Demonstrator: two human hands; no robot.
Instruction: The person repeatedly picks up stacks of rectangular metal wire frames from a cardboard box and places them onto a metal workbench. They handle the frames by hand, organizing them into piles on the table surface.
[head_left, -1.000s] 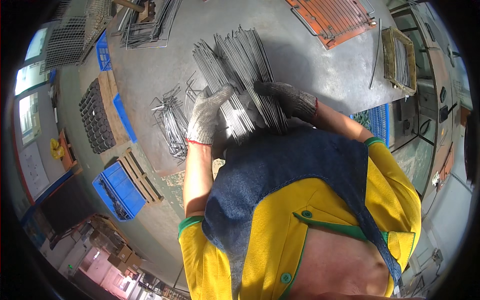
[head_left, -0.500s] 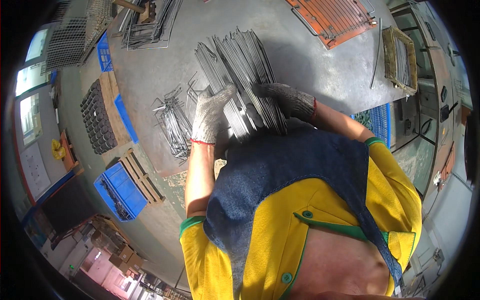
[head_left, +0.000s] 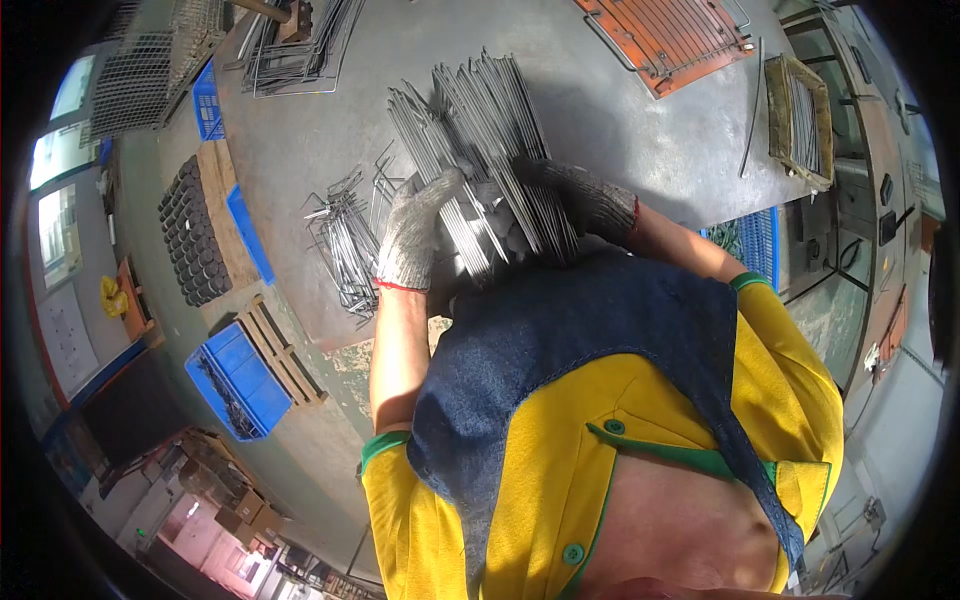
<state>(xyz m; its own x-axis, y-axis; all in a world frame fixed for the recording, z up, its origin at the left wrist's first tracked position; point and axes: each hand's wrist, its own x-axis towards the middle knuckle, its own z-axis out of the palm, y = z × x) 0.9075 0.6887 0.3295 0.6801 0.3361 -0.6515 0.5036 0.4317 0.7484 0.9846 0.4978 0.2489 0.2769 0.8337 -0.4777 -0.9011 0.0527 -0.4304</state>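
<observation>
Left hand (head_left: pixel 412 225): you grip the narrower rod bundle (head_left: pixel 422 130)
Right hand (head_left: pixel 578 195): you clasp the wider rod bundle (head_left: pixel 495 120)
Counter (head_left: pixel 390 50): bent wires (head_left: pixel 347 250) lie beside your left hand

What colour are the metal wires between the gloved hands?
The metal wires are silvery grey; the head view shows them best.

Blue crate (head_left: pixel 258 374) and wooden pallet (head_left: pixel 289 347)

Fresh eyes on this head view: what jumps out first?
Likely the thin metal rods, two bunches between the gloved left hand and right hand, at mid-picture. Next, the orange plate on the grey table, upper right, and the yellow shirt filling the lower middle.
</observation>
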